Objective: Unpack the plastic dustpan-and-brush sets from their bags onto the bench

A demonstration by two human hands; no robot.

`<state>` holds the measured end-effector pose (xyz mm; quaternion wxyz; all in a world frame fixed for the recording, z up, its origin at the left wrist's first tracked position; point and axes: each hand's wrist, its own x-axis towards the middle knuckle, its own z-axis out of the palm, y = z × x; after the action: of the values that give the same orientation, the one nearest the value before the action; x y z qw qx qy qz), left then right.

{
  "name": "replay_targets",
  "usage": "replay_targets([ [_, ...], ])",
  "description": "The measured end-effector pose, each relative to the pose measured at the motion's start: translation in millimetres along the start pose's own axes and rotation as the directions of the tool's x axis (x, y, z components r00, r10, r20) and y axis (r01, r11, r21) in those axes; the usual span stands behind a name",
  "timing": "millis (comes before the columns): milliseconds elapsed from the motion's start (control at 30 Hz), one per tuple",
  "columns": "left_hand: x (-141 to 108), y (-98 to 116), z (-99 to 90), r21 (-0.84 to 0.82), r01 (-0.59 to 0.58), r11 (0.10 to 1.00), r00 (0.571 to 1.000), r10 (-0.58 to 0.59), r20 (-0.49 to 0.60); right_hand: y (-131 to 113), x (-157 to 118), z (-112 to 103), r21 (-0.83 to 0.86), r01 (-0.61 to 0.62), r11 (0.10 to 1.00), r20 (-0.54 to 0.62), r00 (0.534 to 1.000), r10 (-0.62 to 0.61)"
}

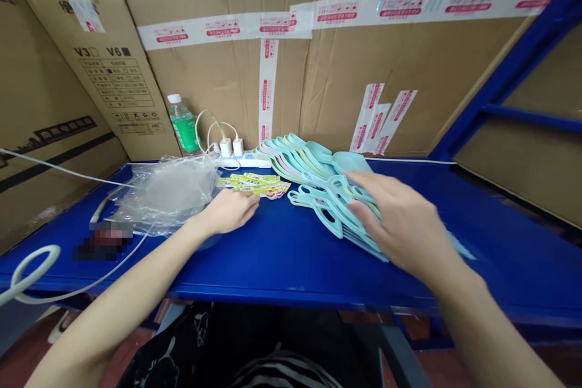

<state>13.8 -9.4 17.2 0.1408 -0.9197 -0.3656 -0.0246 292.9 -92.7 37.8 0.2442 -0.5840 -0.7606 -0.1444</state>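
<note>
Light-blue plastic scoops [325,203] with looped handles lie fanned in a stack at the table's centre right, a few pink and yellow-green ones among them. Over the handles, my right hand [404,224] is open, with thumb and fingers apart at the stack's right side. Yellow-green printed labels [254,182] lie in a loose pile left of the scoops. My left hand [230,212] is at the near edge of these labels, its fingers curled downward. Whatever its fingertips hold, if anything, is hidden beneath the hand.
Clear plastic bags [173,188] lie on the blue table [282,254] at left. Behind stand a green-labelled bottle [182,124] and a power strip [248,162] with chargers. Taped cardboard [218,79] walls the back. A white cable [86,287] crosses the left side.
</note>
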Motion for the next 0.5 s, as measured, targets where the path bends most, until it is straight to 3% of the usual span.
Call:
replay_targets([
  [100,-1,-1,1.8,-0.018,-0.009,1.000,0.999,0.010,0.050,-45,29,5,0.075,0.240,0.968,0.109,0.963,-0.248],
  [233,-2,-9,3.9,0.036,0.068,0.997,0.997,-0.069,0.038,-88,56,26,0.065,0.422,0.904,0.386,0.825,-0.413],
  [367,-1,-18,7.1,0.099,0.120,0.988,0.991,-0.125,0.039,-97,54,53,0.033,0.494,0.869,0.486,0.752,-0.446],
  [500,3,-19,9.3,0.155,0.161,0.975,0.985,-0.168,0.031,-90,44,70,0.065,0.484,0.873,0.473,0.755,-0.453],
])
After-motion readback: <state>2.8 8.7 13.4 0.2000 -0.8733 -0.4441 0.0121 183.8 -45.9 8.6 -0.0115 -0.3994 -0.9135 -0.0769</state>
